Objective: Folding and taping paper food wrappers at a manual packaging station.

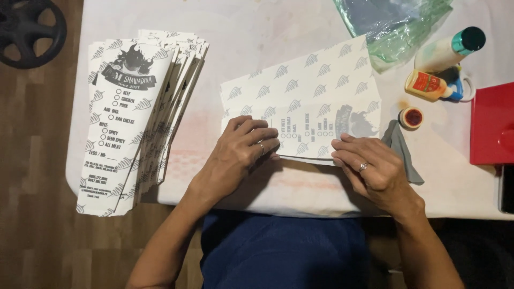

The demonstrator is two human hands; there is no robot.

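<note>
Pressing flat, the left hand (241, 152) and right hand (369, 166) held down the folded near edge of a printed paper sheet (302, 99) on the white table (257, 27), fingers together, gripping nothing; a stack of finished sheets (134, 118) lay left.

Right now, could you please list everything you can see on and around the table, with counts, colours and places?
table: one, white, fills the middle of the view
printed sheet: one, white with grey pattern, table centre, under both hands
stack of printed sheets: one, white and grey, left table edge
plastic bag: one, clear greenish, top right
bottle: one, white with teal cap, right
glue bottle: one, yellow with red label, right
small pot: one, red inside, right
cloth: one, grey, beside the right hand
box: one, red, right edge
wheel: one, black, floor top left
left hand: pressing the sheet
right hand: pressing the sheet
</note>
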